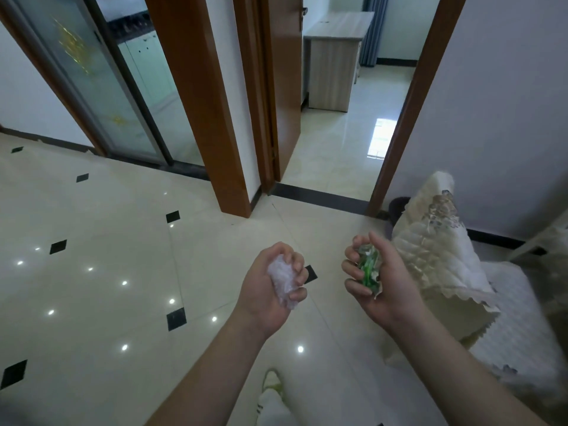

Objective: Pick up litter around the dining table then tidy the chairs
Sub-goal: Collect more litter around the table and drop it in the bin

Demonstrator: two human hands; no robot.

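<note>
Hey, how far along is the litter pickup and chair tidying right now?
Partly done. The left hand grips a crumpled clear plastic wad and the right hand grips a crumpled green wrapper, so litter is collected but not yet binned. A dark bin stands beside the doorway. No loose litter shows on the tiled floor. Chair tidying cannot be judged from here.

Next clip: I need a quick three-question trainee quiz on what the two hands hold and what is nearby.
1. True or false: the left hand is empty.
2. What does the right hand hold? A) a white tissue B) a crumpled green and clear wrapper C) a spoon
3. Fill in: the dark bin by the wall is partly hidden behind a cream ____.

Key:
1. False; it grips crumpled clear plastic.
2. B.
3. Cloth, lace-edged, draped at the right.
</note>
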